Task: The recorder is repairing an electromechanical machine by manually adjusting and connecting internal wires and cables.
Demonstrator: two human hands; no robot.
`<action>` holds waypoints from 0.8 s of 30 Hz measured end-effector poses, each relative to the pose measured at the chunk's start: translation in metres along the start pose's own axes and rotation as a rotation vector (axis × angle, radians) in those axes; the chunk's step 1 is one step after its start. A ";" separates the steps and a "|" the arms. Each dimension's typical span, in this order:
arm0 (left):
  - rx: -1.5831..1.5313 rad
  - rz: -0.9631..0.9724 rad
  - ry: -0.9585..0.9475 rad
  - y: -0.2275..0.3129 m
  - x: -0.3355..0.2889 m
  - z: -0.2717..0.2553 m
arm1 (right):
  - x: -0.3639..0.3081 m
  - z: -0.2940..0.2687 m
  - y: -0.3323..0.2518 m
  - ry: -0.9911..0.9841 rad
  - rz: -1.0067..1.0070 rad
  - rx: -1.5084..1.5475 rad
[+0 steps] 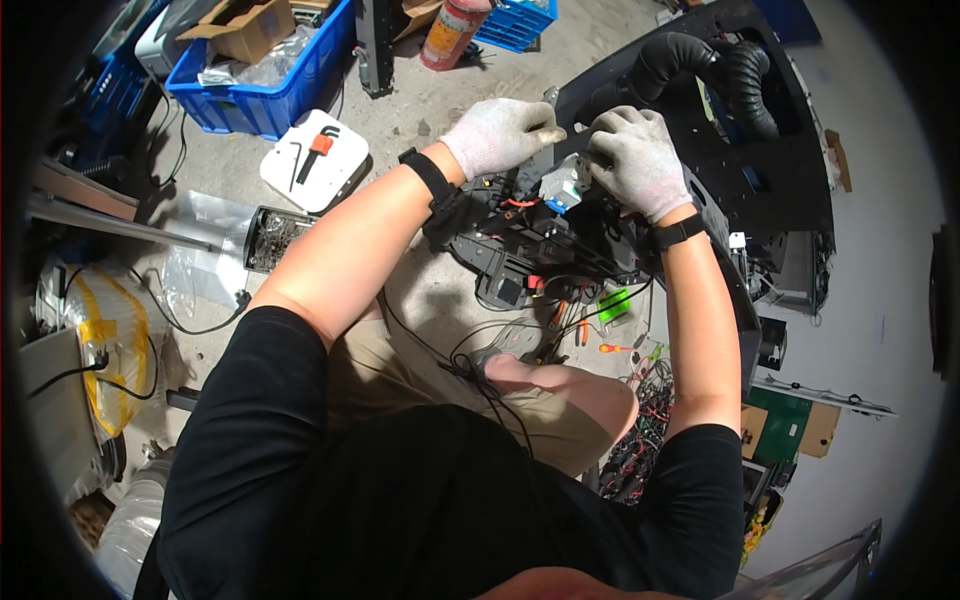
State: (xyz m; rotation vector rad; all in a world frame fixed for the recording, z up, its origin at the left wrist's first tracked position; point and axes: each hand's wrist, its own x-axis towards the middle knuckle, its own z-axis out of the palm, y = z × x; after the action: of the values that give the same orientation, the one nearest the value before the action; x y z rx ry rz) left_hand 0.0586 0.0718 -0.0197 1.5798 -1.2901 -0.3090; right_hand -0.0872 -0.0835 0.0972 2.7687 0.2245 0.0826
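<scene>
Both my hands wear pale knit gloves and work at a black machine assembly [500, 265] full of cables and brackets. My left hand [500, 137] is closed in a pinch at its far left edge; whatever lies between the fingertips is hidden. Beside it on the right, my right hand [640, 165] has its fingers curled over the top of the assembly. What they grip, if anything, cannot be seen. Between the hands sits a small grey block [566, 182] with a blue part on its lower side.
A black panel [790, 180] with a corrugated black hose [690, 65] stands to the right. Hex keys lie on a white stool [345, 165]. At the back left is a blue crate [265, 95]. Screwdrivers [615, 348], pliers and a tangle of wires [640, 430] lie by my leg.
</scene>
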 end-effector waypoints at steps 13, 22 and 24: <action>-0.925 -0.567 0.002 -0.015 0.007 0.020 | -0.002 0.001 0.004 0.076 -0.044 0.105; -0.241 -0.191 -0.006 0.008 0.010 0.061 | 0.009 0.005 -0.002 0.024 -0.015 -0.030; -0.228 -0.202 0.019 0.011 0.012 0.066 | 0.012 0.006 -0.006 0.027 -0.032 -0.097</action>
State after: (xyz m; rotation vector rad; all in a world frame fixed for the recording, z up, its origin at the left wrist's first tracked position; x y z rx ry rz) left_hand 0.0094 0.0271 -0.0355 1.5145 -1.0422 -0.5462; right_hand -0.0757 -0.0782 0.0900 2.6677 0.2652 0.1189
